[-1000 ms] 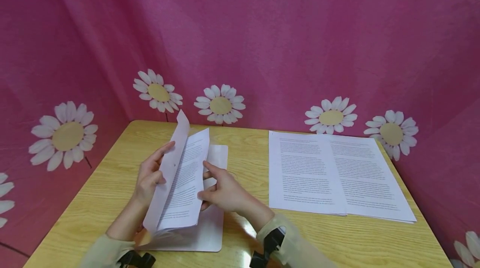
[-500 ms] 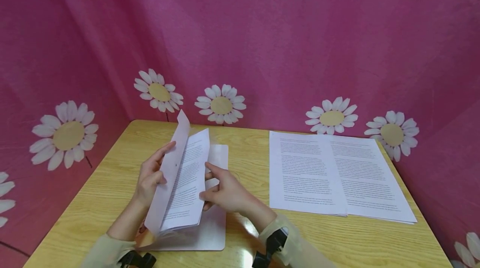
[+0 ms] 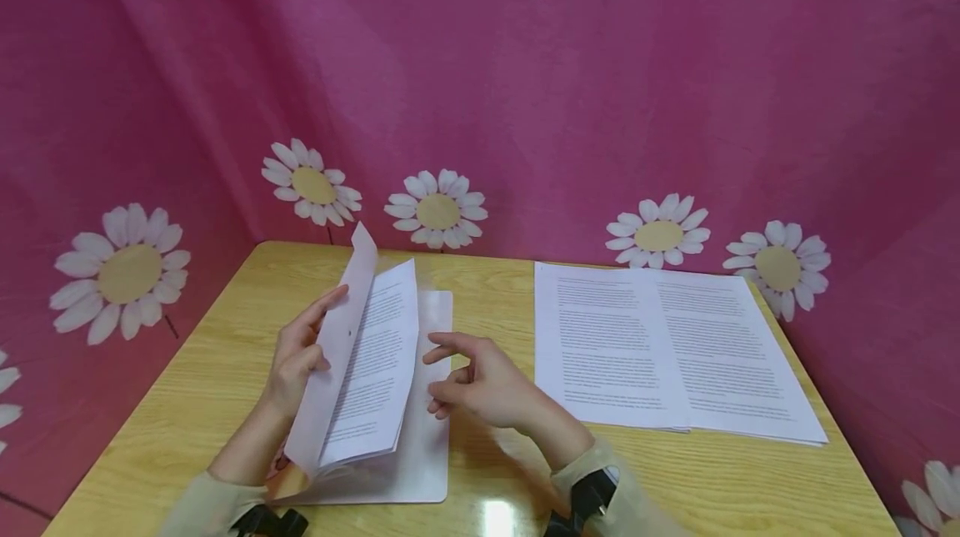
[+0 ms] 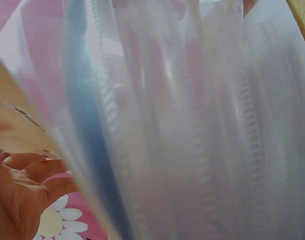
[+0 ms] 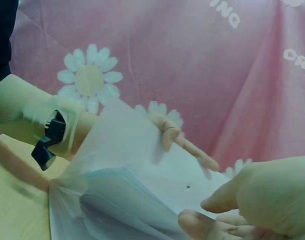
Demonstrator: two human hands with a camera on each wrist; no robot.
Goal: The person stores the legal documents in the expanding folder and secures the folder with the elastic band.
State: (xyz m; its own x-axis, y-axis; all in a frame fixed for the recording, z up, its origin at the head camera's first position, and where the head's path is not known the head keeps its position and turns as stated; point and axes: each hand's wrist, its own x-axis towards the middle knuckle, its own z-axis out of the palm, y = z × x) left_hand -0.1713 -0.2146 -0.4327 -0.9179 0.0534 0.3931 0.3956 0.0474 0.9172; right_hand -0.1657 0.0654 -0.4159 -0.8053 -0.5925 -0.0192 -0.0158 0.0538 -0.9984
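A pale display folder (image 3: pixel 337 370) lies on the table with its cover raised. My left hand (image 3: pixel 292 366) holds that cover from the left, with the thumb bent at its side. Printed sheets (image 3: pixel 371 370) stand tilted inside, against the cover. Clear plastic pockets (image 4: pixel 182 125) with ridged edges fan out in the left wrist view, blurred. To the right of the sheets hovers my right hand (image 3: pixel 483 383), apart from them, fingers loosely bent with nothing in them. The right wrist view shows the right hand (image 5: pixel 267 200) near the cover. The folder hides parts of the left hand.
Two overlapping stacks of printed paper (image 3: pixel 615 353) lie at the right of the wooden table (image 3: pixel 510 287). A pink curtain (image 3: pixel 525 103) with daisies closes off the back and sides. A wrist camera (image 3: pixel 592 495) sits on each sleeve.
My right hand has let go of the sheets' right edge and drawn back to the right. The left hand and the raised cover stay nearly where they were.
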